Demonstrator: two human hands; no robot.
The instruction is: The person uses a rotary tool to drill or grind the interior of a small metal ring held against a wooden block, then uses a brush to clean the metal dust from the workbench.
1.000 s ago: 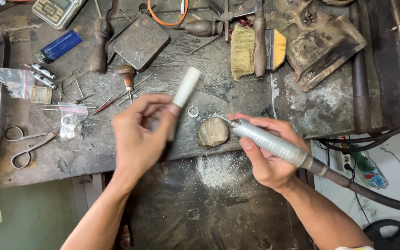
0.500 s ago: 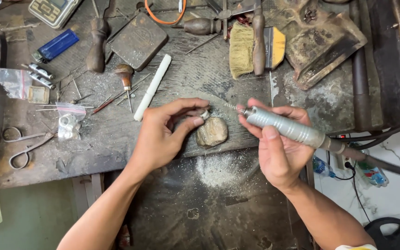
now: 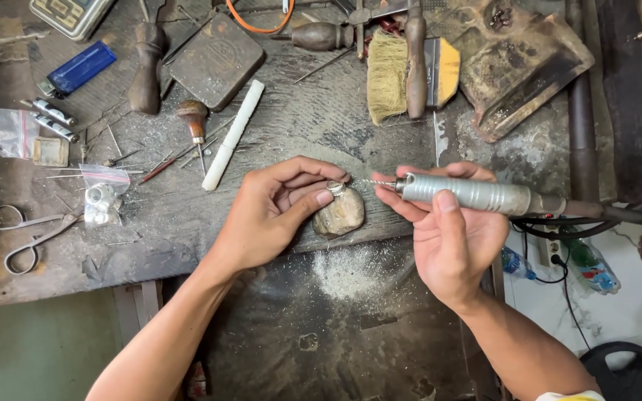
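With the left hand (image 3: 273, 215) pinching the small silver ring (image 3: 335, 188) on the rounded wooden peg (image 3: 340, 214) at the surface's edge, the right hand (image 3: 451, 238), fingers wrapped round the grey ribbed rotary handpiece (image 3: 477, 196), should feed its bit lightly and squarely.

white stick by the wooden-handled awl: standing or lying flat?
Lying flat. The white stick rests full length on the workbench, slanted, beside the awl; neither hand touches it.
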